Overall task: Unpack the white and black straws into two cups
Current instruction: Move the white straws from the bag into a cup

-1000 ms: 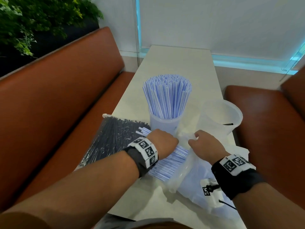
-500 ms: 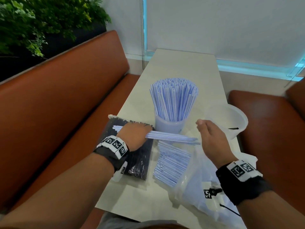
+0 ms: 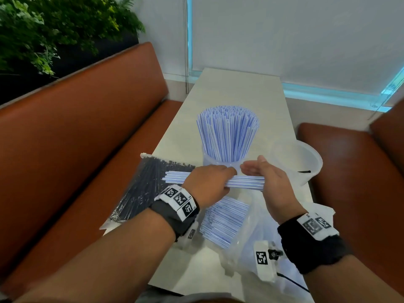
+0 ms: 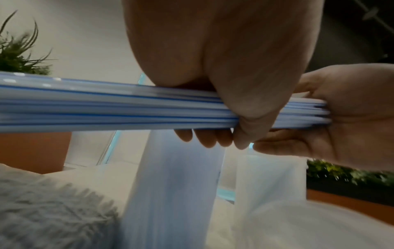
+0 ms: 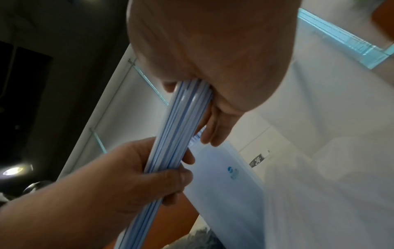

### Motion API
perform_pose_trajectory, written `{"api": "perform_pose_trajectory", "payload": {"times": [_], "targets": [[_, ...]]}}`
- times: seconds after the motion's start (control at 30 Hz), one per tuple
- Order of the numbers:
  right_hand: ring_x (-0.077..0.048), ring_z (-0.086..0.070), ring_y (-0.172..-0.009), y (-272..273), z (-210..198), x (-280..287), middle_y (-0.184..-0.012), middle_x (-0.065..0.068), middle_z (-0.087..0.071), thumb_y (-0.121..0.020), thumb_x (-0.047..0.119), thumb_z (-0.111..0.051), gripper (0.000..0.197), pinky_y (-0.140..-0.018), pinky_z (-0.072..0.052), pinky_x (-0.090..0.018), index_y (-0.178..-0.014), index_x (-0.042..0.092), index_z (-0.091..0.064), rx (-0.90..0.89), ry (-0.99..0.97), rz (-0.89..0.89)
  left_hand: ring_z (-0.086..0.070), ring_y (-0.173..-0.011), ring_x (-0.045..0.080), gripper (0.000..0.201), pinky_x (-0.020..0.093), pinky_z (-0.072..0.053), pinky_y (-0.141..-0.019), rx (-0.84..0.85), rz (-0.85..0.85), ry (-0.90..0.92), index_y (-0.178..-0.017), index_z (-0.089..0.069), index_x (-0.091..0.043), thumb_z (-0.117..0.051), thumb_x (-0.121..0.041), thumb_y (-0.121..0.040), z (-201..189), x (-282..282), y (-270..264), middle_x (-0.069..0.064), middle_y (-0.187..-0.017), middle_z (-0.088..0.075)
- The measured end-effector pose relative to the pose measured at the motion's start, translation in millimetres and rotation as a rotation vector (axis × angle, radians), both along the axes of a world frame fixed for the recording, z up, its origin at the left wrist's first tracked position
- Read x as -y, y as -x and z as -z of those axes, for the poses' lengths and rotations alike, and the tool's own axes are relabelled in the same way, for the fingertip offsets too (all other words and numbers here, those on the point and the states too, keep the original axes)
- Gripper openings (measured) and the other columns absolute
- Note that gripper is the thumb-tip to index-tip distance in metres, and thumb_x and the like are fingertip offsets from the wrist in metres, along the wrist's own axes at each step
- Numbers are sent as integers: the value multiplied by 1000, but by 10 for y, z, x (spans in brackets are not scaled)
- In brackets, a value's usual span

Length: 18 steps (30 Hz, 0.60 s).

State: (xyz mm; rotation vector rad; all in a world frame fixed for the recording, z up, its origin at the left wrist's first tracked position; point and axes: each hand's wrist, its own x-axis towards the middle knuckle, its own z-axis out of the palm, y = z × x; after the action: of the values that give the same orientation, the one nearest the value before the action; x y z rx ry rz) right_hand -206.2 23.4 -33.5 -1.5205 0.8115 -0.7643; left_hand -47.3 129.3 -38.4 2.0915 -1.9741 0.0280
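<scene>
My left hand (image 3: 209, 182) grips a level bundle of white straws with blue stripes (image 3: 244, 182) above the table. My right hand (image 3: 265, 178) stands open with its flat palm against the bundle's right end; the left wrist view shows the straw tips (image 4: 319, 111) butting that palm. Behind the hands a clear cup (image 3: 213, 162) stands packed with upright white straws (image 3: 228, 132). A second clear cup (image 3: 306, 158) to the right holds one black straw (image 3: 304, 171). More white straws (image 3: 223, 221) lie loose on the table. A sealed bag of black straws (image 3: 148, 189) lies at the left.
An opened clear plastic bag (image 3: 249, 243) is spread at the front right of the narrow pale table (image 3: 240, 88). Orange benches (image 3: 76, 138) flank the table. A plant (image 3: 43, 29) stands behind the left bench.
My left hand lifted a bundle of white straws off the pile. My right hand let go of the bag and came flat against the bundle's right end.
</scene>
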Motion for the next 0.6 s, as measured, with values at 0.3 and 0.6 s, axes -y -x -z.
{"api": "perform_pose_trajectory", "payload": {"times": [0.3, 0.6], "targets": [[-30, -72, -105, 28, 16, 43, -113, -18, -74, -100, 64, -38, 70, -93, -55, -43, -120, 2, -63, 162, -699, 29, -59, -64, 21, 18, 31, -51, -67, -1665, 32, 663, -86, -63, -19, -65, -1, -88, -673, 101, 66, 2, -71, -59], [-38, -67, -114, -98, -33, -15, -128, -25, -65, -104, 57, -35, 73, -96, -55, -47, -135, -7, -52, 369, -863, -24, -59, -60, 18, 23, 34, -52, -68, -1964, 49, 758, -84, -60, -21, -59, 1, -90, -632, 329, 258, 0, -65, -57]]}}
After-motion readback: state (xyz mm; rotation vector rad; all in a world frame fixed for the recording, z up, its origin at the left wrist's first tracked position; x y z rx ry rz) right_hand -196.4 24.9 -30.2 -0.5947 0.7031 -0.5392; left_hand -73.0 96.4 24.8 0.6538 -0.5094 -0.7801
